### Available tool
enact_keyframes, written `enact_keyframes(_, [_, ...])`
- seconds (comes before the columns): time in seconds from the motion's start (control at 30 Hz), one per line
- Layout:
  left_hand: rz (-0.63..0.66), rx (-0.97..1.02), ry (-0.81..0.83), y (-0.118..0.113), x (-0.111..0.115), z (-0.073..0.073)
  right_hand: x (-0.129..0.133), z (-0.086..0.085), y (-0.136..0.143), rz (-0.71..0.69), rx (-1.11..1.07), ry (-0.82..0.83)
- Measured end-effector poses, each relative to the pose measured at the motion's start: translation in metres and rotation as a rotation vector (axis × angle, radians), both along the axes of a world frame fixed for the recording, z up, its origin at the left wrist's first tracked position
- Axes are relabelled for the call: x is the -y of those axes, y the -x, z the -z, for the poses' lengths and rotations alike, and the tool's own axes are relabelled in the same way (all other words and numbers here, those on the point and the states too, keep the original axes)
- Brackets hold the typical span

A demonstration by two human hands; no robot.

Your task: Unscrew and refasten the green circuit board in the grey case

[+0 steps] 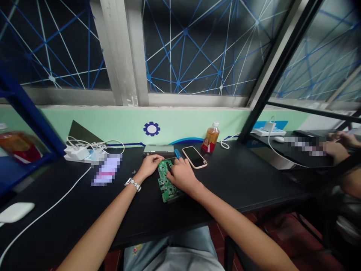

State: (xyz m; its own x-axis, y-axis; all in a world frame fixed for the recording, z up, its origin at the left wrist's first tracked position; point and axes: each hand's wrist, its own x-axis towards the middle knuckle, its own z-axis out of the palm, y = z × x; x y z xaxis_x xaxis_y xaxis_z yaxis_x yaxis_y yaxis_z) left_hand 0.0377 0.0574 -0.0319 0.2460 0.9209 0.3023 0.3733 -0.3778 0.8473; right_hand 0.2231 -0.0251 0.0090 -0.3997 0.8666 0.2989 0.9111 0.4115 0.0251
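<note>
A green circuit board (164,180) lies on the black desk in front of me, its small parts facing up. At its far left corner is my left hand (150,165), fingers bent and pinched on the edge. My right hand (184,176) covers the right side of the board, with curled fingers gripping it; part of the board is hidden beneath. Just beyond the right fingertips a blue handle-like piece (177,153) shows; I cannot tell whether the fingers touch it. Several tiny metal bits, perhaps screws (134,172), lie left of my left hand.
Behind the board is a flat grey metal case (158,149). A phone (194,157) and a drink bottle (210,137) stand to the right. Power strip (77,153), blurred-out phone (108,170) and white cable (60,198) are left. Another person's hand (342,139) shows at far right.
</note>
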Motion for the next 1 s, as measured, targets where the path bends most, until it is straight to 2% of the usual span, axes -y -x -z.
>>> enact_keyframes(0.13, [-0.065,0.017,0.063,0.003,0.004,-0.004,0.001,0.001,0.004,-0.021,-0.114,-0.021])
enact_keyframes(0.27, [-0.098,0.107,0.162,0.003,0.011,-0.013,-0.001,0.002,0.006,-0.053,-0.347,-0.035])
enact_keyframes(0.33, [-0.068,0.205,0.196,0.001,0.015,-0.019,-0.004,0.003,0.006,-0.077,-0.508,-0.036])
enact_keyframes(0.43, [0.048,0.428,0.243,-0.002,0.021,-0.027,-0.01,0.003,0.004,-0.142,-0.807,-0.013])
enact_keyframes(0.57, [0.192,0.582,0.351,-0.003,0.03,-0.042,-0.019,0.004,-0.002,-0.217,-1.155,0.146])
enact_keyframes(0.7, [0.257,0.587,0.406,-0.002,0.042,-0.053,-0.023,0.005,-0.004,-0.293,-1.351,0.301])
enact_keyframes(0.87, [0.387,0.52,0.518,-0.005,0.05,-0.053,-0.016,0.0,-0.002,-0.356,-1.533,0.505])
enact_keyframes(1.0, [0.358,0.489,0.498,0.004,0.046,-0.052,-0.011,-0.012,-0.007,-0.37,-1.6,0.688])
